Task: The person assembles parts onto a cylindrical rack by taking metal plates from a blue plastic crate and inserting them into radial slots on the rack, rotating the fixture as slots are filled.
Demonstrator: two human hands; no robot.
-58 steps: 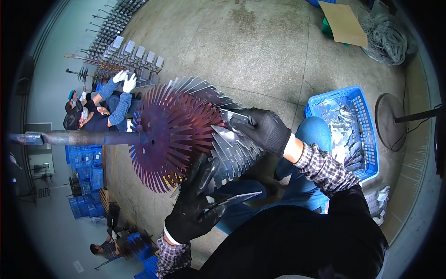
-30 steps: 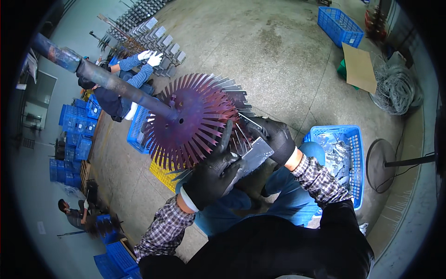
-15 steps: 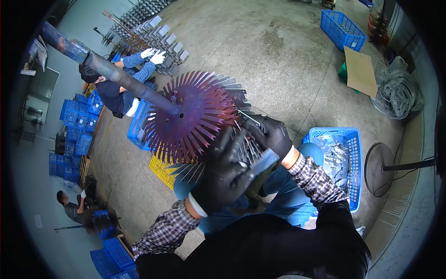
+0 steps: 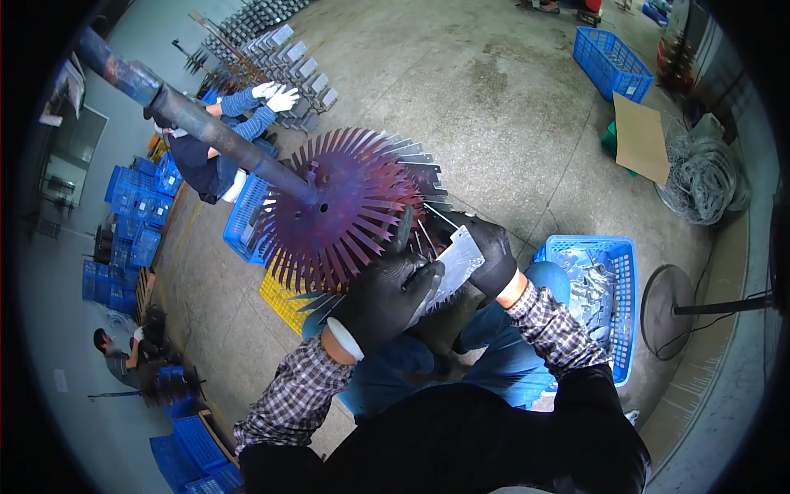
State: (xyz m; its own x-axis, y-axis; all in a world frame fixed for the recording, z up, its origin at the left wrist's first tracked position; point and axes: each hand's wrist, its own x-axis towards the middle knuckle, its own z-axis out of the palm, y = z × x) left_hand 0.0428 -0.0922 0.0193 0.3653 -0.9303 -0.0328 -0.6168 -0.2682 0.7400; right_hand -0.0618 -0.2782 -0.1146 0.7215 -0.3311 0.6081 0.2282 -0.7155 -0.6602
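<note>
In front of me stands a purple-brown metal disc (image 4: 350, 210) with narrow slots all around its rim, on a thick pipe-like shaft (image 4: 222, 144). Thin metal plates (image 4: 424, 169) stick out from its far right edge. My left hand (image 4: 374, 300), in a black glove, is closed with its thumb on a flat silver metal plate (image 4: 462, 262) beside the disc's near right rim. My right hand (image 4: 492, 259), also black-gloved, is curled behind that plate, close to the rim. Its fingertips are hidden, so what it grips cannot be made out.
At my right a blue crate (image 4: 627, 305) holds loose metal plates, beside a round-based stand (image 4: 661, 313). A yellow crate (image 4: 284, 303) lies below the disc. Two people, one in white gloves (image 4: 282, 99), sit at the left near stacked blue crates (image 4: 136, 202). Cardboard (image 4: 639, 140) and coiled wire (image 4: 704, 177) lie far right.
The silver plate has turned from nearly edge-on to show its broad face. My left hand's fingers have moved closer in behind it, and my right hand has shifted slightly down.
</note>
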